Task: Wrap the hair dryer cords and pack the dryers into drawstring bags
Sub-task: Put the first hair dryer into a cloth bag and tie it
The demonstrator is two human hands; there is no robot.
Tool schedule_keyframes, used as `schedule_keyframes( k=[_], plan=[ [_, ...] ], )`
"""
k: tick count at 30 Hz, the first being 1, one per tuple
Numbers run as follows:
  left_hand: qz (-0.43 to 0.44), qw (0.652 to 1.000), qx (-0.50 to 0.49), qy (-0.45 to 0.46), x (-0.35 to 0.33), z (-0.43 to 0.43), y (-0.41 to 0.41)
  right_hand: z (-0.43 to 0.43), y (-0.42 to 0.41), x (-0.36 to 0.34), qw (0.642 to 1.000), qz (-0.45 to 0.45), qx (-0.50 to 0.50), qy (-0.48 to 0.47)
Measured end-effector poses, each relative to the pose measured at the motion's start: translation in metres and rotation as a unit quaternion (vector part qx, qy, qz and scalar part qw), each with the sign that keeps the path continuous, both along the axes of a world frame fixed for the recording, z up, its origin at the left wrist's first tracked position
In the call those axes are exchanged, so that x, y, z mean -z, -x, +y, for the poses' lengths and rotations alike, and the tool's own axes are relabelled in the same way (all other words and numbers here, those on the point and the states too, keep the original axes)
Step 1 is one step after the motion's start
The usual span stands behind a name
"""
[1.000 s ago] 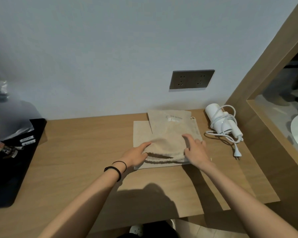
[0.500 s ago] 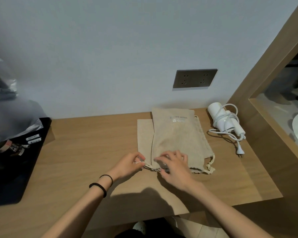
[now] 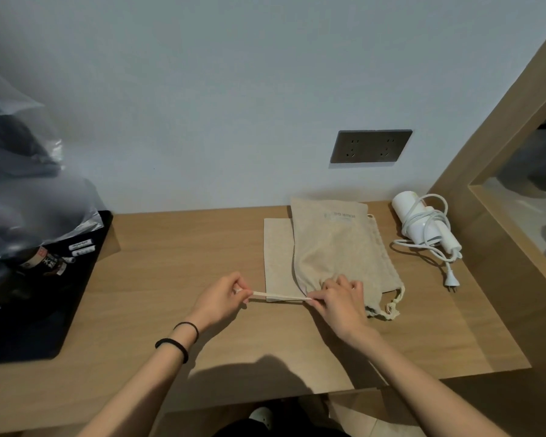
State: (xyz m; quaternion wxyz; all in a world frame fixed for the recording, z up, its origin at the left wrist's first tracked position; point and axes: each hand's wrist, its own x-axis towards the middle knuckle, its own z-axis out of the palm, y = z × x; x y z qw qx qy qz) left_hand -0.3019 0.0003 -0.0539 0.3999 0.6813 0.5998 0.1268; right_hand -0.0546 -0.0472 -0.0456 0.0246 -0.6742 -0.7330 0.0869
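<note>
Drawstring [image 3: 279,297] now taut between hands, left hand [image 3: 223,296] farther out than before.

Lighting was dim and even, with a cool cast on the wall [image 3: 234,89]. A soft shadow of the person lay on the wooden desk [image 3: 171,247] at 6 o'clock, indicating a source behind and above. No glare was noted. Wide-angle distortion bowed the wooden frame [image 3: 486,137] at 3 o'clock. The plastic bag [image 3: 19,171] at 9 o'clock was blurred.
</note>
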Motion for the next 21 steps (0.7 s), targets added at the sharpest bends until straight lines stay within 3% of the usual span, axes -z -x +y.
schedule_keyframes(
  k=[3,6,9,13,17,21],
  plan=[
    [0.0,1.0,-0.006,0.005,0.004,-0.001,0.0,-0.004,-0.007,0.001,1.0,0.0,0.005,0.012],
    [0.01,1.0,0.006,0.017,0.01,-0.001,-0.007,-0.011,-0.011,0.004,0.995,0.088,0.023,0.042],
    [0.017,0.999,0.04,0.018,0.006,0.001,-0.013,-0.022,-0.029,0.008,0.986,0.162,0.032,0.0],
    [0.044,0.991,0.121,-0.041,-0.005,-0.001,-0.04,-0.042,-0.064,0.015,0.969,0.173,0.166,-0.06],
    [0.015,0.979,0.185,-0.089,-0.012,-0.011,-0.092,-0.059,-0.09,0.022,0.929,0.248,0.273,0.016],
    [-0.01,0.958,0.257,-0.129,-0.012,-0.025,-0.146,-0.066,-0.098,0.032,0.938,0.232,0.254,0.048]
  ],
)
